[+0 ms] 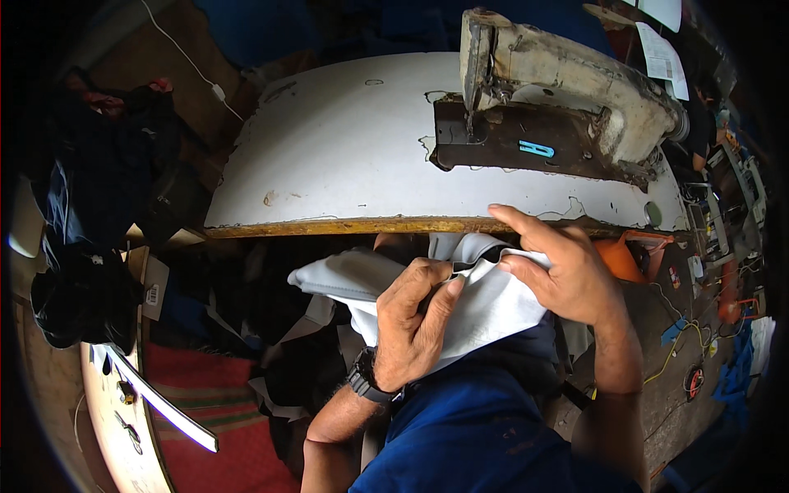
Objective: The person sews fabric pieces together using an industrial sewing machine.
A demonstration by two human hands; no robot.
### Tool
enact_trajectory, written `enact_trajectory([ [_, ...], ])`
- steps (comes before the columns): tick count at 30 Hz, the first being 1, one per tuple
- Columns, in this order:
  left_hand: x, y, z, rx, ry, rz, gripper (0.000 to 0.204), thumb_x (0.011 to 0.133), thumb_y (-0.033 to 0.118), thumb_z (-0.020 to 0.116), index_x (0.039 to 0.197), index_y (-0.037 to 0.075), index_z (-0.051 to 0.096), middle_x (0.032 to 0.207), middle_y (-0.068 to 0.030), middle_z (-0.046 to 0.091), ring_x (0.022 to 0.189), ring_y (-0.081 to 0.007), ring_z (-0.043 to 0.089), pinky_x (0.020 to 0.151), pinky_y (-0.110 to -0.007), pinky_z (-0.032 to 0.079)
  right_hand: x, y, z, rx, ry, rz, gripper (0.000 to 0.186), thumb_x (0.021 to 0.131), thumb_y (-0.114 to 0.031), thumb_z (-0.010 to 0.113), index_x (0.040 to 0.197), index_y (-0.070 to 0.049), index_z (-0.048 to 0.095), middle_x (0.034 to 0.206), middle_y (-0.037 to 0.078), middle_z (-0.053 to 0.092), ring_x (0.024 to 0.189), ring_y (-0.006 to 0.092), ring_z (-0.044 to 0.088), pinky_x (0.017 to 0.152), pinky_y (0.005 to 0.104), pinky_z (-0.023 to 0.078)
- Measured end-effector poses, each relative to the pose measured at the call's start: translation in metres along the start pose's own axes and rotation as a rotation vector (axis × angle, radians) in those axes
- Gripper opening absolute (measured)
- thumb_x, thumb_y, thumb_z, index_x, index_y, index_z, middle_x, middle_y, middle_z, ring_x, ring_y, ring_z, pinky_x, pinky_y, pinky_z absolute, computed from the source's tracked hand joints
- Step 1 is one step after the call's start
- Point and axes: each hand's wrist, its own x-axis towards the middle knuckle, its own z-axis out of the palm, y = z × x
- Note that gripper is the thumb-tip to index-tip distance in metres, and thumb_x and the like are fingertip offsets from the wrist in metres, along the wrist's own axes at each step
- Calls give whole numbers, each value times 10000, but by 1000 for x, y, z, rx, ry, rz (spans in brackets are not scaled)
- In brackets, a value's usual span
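Observation:
A piece of light grey-white cloth point(485, 323) lies bunched over my lap, just below the table's front edge. My left hand point(415, 320), with a black watch on its wrist, pinches the cloth's edge between thumb and fingers. On the other side, my right hand point(567, 267) grips the same edge, its thumb pressed on the cloth and its index finger stretched toward the table edge. Between the two hands shows a narrow black strip point(477, 262) along the fold. The fingers under the cloth are hidden.
A worn sewing machine point(567, 74) stands on the white table point(329, 156). On its dark bed lies a small light-blue tool point(536, 149). Dark clothes point(115, 181) hang at the left, above a board point(111, 411) holding scissors point(129, 431). Cables and tools clutter the right.

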Motion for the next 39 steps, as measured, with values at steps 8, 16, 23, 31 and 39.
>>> enact_trajectory([
  [8, 6, -14, -14, 99, 225, 147, 87, 984, 25, 727, 1039, -29, 687, 967, -128, 684, 944, -289, 597, 887, -386, 485, 29, -15, 7, -214, -169, -276, 145, 873, -68, 809, 922, 3, 692, 858, 107, 595, 833, 291, 627, 741, 434, 535],
  [16, -2, -24, -14, -398, 302, -122, 166, 1087, 148, 678, 1154, -3, 684, 968, 56, 602, 867, -29, 481, 779, -201, 388, 45, -15, 37, -148, -80, -337, 236, 882, -97, 806, 819, 7, 604, 1076, 130, 579, 1010, 313, 599, 870, 463, 526],
  [23, -11, -39, -15, -316, 409, -15, 113, 1077, 68, 659, 1163, -4, 672, 1006, 38, 623, 899, -45, 504, 823, -217, 420, 58, -25, 47, -379, 19, -567, 210, 850, -90, 825, 763, -20, 648, 1068, 124, 684, 1177, 304, 625, 996, 456, 527],
  [31, -48, -72, -84, -104, 720, -361, 217, 1122, 230, 559, 1045, 37, 619, 948, 13, 581, 871, -82, 512, 765, -264, 444, 85, -8, 150, -232, -385, -655, 205, 953, -159, 652, 1097, -12, 644, 649, 93, 677, 586, 272, 731, 582, 421, 600],
  [39, 74, 19, -156, 886, 955, 321, 250, 1109, 174, 556, 1160, -58, 632, 1118, -163, 666, 940, -250, 627, 812, -390, 533, 101, -58, 161, 195, 77, -675, 319, 949, -155, 669, 1230, -35, 577, 838, 143, 700, 735, 317, 756, 629, 454, 608],
])
